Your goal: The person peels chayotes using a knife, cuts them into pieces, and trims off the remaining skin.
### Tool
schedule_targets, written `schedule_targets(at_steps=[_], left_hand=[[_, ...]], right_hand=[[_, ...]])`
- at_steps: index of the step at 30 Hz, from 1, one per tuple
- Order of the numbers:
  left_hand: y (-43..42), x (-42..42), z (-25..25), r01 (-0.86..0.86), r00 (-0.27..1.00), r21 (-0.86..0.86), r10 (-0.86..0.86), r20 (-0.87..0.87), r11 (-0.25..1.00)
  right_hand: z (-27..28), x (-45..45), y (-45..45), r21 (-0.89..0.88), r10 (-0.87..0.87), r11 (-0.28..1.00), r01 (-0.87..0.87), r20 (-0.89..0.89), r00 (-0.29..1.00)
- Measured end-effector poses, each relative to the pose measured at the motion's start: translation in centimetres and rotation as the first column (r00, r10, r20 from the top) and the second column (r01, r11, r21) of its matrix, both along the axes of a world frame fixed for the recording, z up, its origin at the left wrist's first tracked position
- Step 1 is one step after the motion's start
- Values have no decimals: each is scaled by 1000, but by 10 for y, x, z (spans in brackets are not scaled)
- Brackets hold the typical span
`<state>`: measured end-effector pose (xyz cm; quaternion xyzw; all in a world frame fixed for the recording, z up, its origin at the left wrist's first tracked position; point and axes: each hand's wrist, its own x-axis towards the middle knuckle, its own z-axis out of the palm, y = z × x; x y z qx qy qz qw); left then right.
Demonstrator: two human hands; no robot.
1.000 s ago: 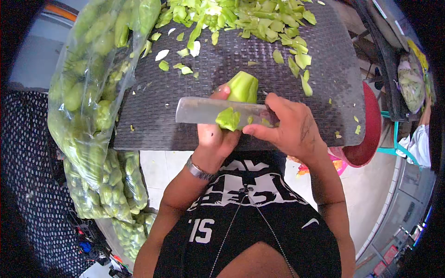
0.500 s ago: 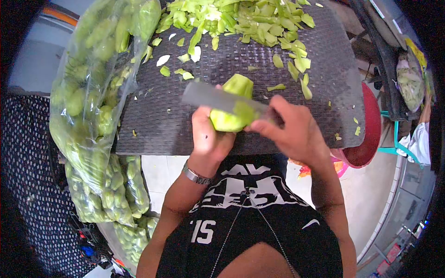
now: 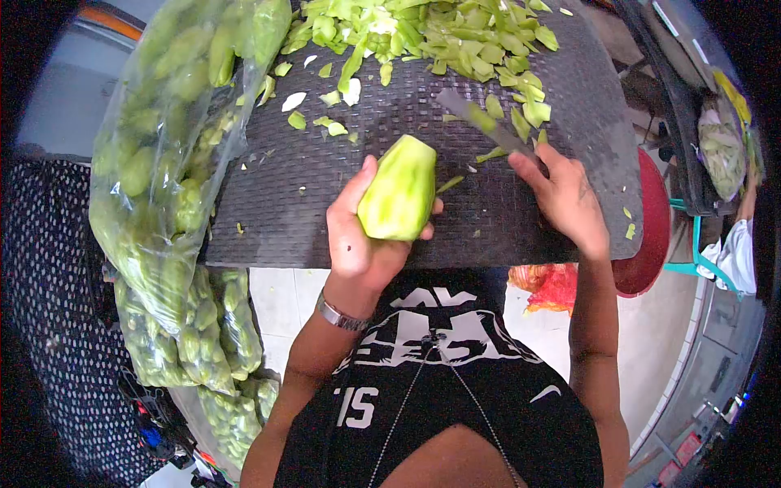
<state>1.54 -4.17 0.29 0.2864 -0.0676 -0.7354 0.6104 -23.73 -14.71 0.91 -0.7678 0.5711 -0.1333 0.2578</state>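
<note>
Our left hand [image 3: 370,232] has its grip clamped on the pale-green peeled vegetable [image 3: 399,189], above the near part of the dark woven surface [image 3: 285,215]. To the right, our right hand [image 3: 565,195] keeps its grip closed around the flat metal knife [image 3: 492,128].

Pale tiled floor [image 3: 281,305] beneath the dark woven tabletop [image 3: 293,220]; at right, possibly a turquoise stool [image 3: 696,244].

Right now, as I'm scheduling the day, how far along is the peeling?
Well under way: a heap of peelings lies on the far side of the table. The left hand holds a vegetable whose visible side looks peeled; the right hand holds the knife clear of it. Probably left: what the big bag and lower bags hold.
</note>
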Motion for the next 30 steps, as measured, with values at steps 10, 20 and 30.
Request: schedule_targets(at_steps=[10, 20, 30], left_hand=[[-11, -17, -14, -233, 912, -90, 250, 326, 968], [-12, -11, -5, -317, 930, 84, 293, 223, 945], [-19, 6, -17, -151, 984, 136, 162, -69, 979]], right_hand=[[31, 55, 62, -39, 318, 948, -315, 143, 937], [29, 41, 41, 59, 194, 979, -196, 41, 980], [8, 29, 32, 201, -86, 979, 35, 253, 964]])
